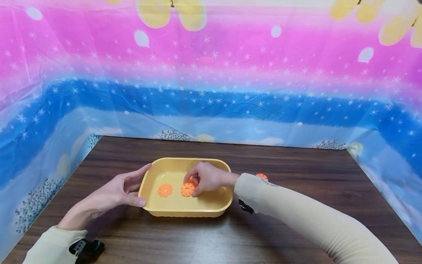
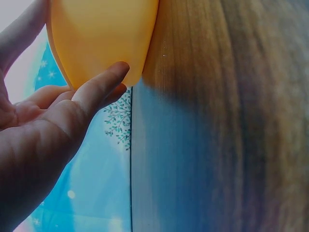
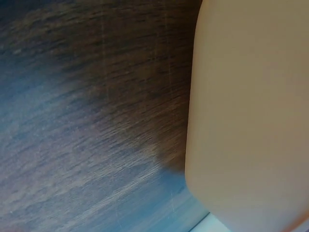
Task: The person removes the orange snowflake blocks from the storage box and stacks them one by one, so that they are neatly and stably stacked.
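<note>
A yellow plastic basin [image 1: 189,210] stands on the table. My left hand [image 1: 113,192] holds its left end, thumb on the near rim and fingers along the outer wall; the left wrist view shows fingers [image 2: 99,87] against that wall. Inside the basin my right hand [image 1: 207,178] pinches an orange snowflake disc [image 1: 187,190], a flat round piece with a notched edge, between thumb and index finger. More orange shows just behind it, partly hidden by the fingers. Another orange disc [image 1: 165,190] lies flat on the basin floor to the left.
Beyond the right forearm an orange disc [image 1: 262,176] lies on the dark wooden table [image 1: 296,165], partly covered by the sleeve [image 1: 296,209]. A patterned pink and blue cloth [image 1: 211,91] hangs around the back and sides of the table. The right wrist view shows the basin's outer wall [image 3: 251,106].
</note>
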Action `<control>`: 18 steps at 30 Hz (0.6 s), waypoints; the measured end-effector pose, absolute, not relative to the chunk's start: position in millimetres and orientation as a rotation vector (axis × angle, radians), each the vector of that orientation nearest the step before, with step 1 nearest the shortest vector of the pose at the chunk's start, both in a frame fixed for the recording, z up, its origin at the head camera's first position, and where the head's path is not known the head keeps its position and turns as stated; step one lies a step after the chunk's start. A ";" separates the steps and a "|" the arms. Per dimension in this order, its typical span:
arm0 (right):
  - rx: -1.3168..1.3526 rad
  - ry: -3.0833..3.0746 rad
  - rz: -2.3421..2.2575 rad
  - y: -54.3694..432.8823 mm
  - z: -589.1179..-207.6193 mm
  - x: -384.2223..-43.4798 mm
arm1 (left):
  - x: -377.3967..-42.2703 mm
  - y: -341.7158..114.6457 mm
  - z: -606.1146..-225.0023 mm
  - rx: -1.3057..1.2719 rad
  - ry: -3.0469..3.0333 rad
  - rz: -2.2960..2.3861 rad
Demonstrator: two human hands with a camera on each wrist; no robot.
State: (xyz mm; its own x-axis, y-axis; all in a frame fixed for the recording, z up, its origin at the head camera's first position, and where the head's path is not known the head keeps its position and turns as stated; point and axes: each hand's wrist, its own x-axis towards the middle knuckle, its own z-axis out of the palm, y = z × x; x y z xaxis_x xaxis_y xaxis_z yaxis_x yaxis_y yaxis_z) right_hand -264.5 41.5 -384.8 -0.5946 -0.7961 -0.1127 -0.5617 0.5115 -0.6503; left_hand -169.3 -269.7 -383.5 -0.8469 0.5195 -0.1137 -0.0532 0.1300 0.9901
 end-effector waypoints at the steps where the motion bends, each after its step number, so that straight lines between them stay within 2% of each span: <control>1: -1.132 2.356 -0.813 41.1 -385.2 -264.3 | -169.0 -269.6 -383.8 0.449 1.978 1.767; 18: -1.134 2.314 -0.885 38.7 -389.5 -265.8 | -168.8 -269.3 -385.4 0.461 1.977 1.775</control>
State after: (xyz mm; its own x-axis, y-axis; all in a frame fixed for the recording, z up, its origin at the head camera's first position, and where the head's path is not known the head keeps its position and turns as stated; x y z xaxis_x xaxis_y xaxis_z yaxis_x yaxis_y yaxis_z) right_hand -265.8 38.7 -389.5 -0.5829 -0.8081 -0.0850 -0.5452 0.4665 -0.6965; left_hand -168.8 -269.3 -385.4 -0.8470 0.5218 -0.1016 -0.0451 0.1199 0.9918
